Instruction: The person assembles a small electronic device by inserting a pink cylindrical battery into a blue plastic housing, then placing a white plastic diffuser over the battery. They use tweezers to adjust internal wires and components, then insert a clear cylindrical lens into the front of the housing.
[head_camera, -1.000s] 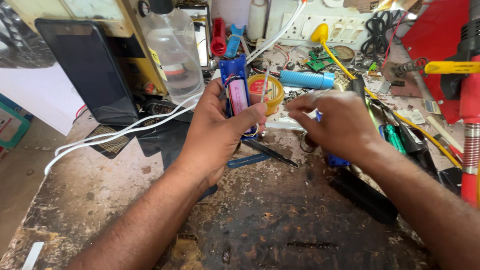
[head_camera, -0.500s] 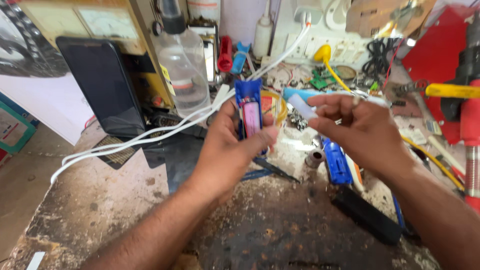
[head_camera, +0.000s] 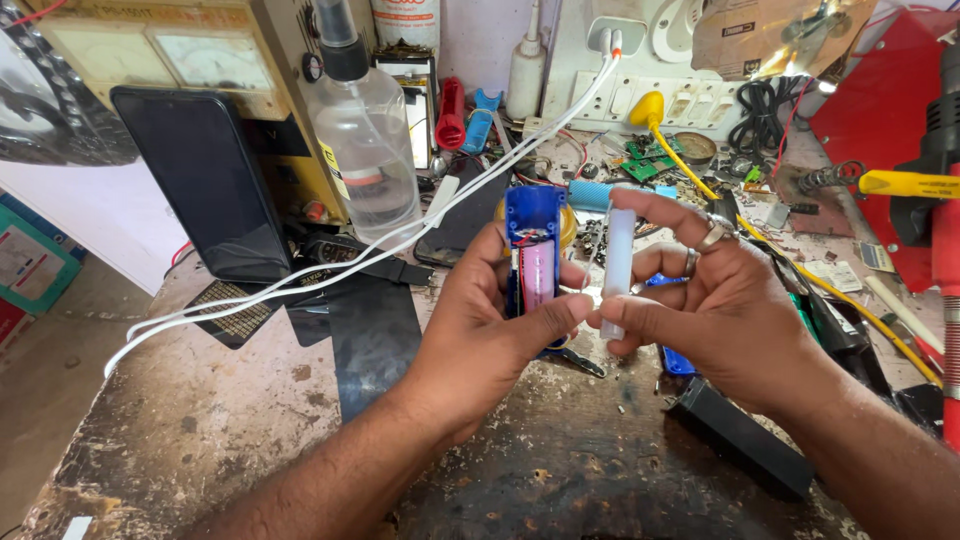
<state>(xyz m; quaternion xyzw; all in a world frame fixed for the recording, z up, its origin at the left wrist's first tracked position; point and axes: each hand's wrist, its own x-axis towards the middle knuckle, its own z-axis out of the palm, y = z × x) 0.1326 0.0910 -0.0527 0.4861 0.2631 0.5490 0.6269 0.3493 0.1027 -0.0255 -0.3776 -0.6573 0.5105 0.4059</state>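
Above a scarred, dark, stained wooden surface (head_camera: 250, 440), the left hand (head_camera: 490, 335) grips an opened blue plastic casing (head_camera: 532, 215) with a pink cylindrical cell (head_camera: 537, 280) inside. The right hand (head_camera: 720, 310) pinches a flat translucent white plastic strip (head_camera: 618, 255) upright just beside it. Behind stand a clear plastic spray bottle (head_camera: 365, 140), a glossy black phone (head_camera: 205, 180) and white cables (head_camera: 330, 275); a matte black rectangular block (head_camera: 745, 440) lies near the right wrist.
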